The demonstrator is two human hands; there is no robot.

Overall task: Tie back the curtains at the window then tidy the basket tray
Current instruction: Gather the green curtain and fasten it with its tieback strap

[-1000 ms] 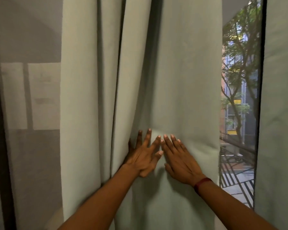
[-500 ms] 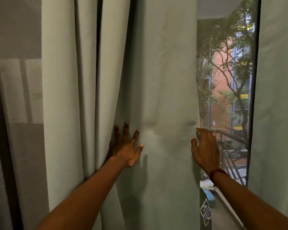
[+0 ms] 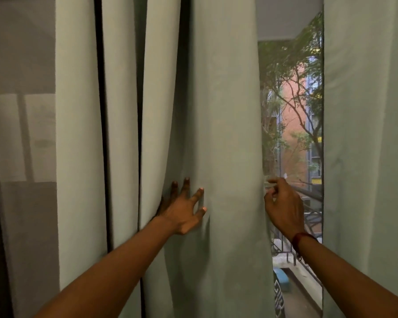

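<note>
View: head camera, the only one.
Curtains: two, both pale green. The left curtain (image 3: 225,111) hangs in deep folds across the middle, and the right curtain (image 3: 365,134) is a flatter panel at the right edge.
Hands: two, both bare-armed, reaching forward at the same height.
Window (image 3: 292,134): one narrow gap between the curtains, showing a tree (image 3: 292,65), a brick building (image 3: 294,111) and a dark railing (image 3: 308,193).
Left curtain and fingers: its widest fold lies between the two hands, with cloth under the left palm and its free right edge at the right fingertips.
Left hand (image 3: 182,212): fingers (image 3: 199,193) straight and spread wide, pressed flat on the cloth, the outer ones tucked into the shadowed fold on the left. It grips nothing.
Right hand (image 3: 284,207): fingers (image 3: 274,180) curled, with thumb and forefinger pinching the curtain's free edge. The back of the hand faces the camera.
Band (image 3: 302,237): one, dark red, on the right wrist.
Right curtain: well apart from both hands, untouched.
</note>
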